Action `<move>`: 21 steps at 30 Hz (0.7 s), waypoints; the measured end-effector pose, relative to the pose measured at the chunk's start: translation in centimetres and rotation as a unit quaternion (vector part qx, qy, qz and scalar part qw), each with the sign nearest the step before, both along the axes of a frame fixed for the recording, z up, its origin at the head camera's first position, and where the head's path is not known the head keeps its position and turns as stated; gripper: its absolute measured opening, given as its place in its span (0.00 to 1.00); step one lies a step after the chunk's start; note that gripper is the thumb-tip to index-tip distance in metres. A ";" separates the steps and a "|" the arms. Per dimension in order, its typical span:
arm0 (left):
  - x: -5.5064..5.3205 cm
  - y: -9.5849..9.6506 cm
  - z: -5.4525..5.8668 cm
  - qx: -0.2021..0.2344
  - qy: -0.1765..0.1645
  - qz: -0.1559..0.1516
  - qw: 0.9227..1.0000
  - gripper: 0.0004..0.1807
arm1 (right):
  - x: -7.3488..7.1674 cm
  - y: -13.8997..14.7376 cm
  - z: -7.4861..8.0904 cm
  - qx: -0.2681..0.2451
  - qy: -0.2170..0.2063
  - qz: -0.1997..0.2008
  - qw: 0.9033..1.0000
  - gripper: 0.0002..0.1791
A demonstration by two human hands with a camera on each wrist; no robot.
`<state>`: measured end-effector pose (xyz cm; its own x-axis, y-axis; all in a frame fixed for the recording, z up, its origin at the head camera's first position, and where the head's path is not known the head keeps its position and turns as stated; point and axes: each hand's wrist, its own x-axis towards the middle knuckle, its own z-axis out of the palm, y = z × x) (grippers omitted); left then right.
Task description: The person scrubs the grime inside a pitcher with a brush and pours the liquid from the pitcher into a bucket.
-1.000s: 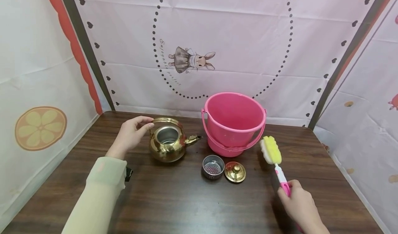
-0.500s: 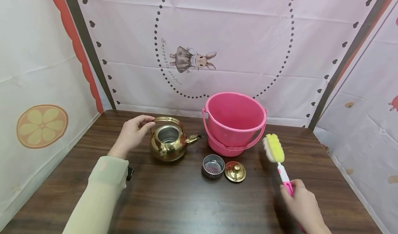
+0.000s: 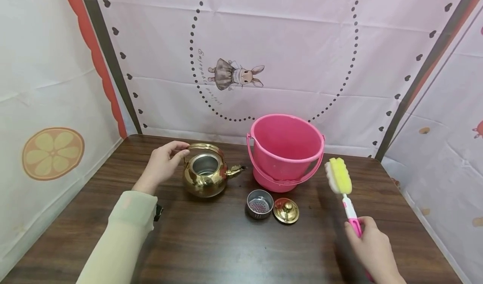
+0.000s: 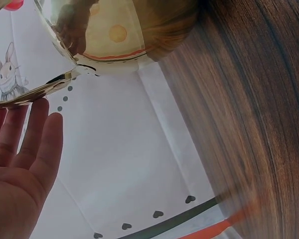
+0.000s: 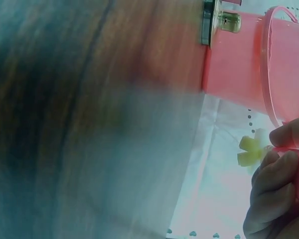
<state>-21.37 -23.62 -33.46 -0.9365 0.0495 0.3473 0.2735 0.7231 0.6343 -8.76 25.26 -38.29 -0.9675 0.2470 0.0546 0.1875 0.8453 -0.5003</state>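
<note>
My left hand [image 3: 163, 163] pinches the upright handle of a gold teapot [image 3: 205, 181] between thumb and fingers. The teapot stands lidless on the table, its spout toward the right. In the left wrist view, the fingers [image 4: 49, 144] lie against the handle [image 4: 40, 91]. A long-handled sponge brush [image 3: 341, 179], yellow and white with a pink and white handle, is gripped in my right hand [image 3: 373, 248], sponge end up and away from me. A steel strainer cup [image 3: 260, 205] and the gold lid [image 3: 286, 211] sit side by side at mid-table.
Behind the strainer and lid stands a pink bucket [image 3: 277, 166], its handle hanging down in front. The brown wooden table [image 3: 211, 242] is enclosed by printed cloth walls [image 3: 298, 45] at the back and both sides.
My right hand has carried the sponge brush a little to the right, away from the bucket. The left hand keeps its hold on the teapot handle, and the teapot stays put.
</note>
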 end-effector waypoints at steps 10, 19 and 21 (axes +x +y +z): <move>0.1 0.2 -0.1 -0.005 0.045 -0.021 0.999 0.17 | -0.1 -0.5 0.4 0.014 0.062 -0.006 0.998 0.22; 0.0 0.4 -0.5 -0.011 0.061 -0.016 0.998 0.16 | -0.1 -0.8 1.1 0.017 0.078 -0.008 0.997 0.23; 0.0 0.4 -0.5 -0.016 0.066 -0.014 0.998 0.16 | -0.1 -0.8 1.3 0.018 0.078 -0.010 0.997 0.24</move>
<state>-21.32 -23.19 -33.99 -0.8809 0.0877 0.4652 0.3734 0.7328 0.5689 -8.82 24.49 -37.03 -0.9419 0.2606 0.2121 0.1265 0.8598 -0.4947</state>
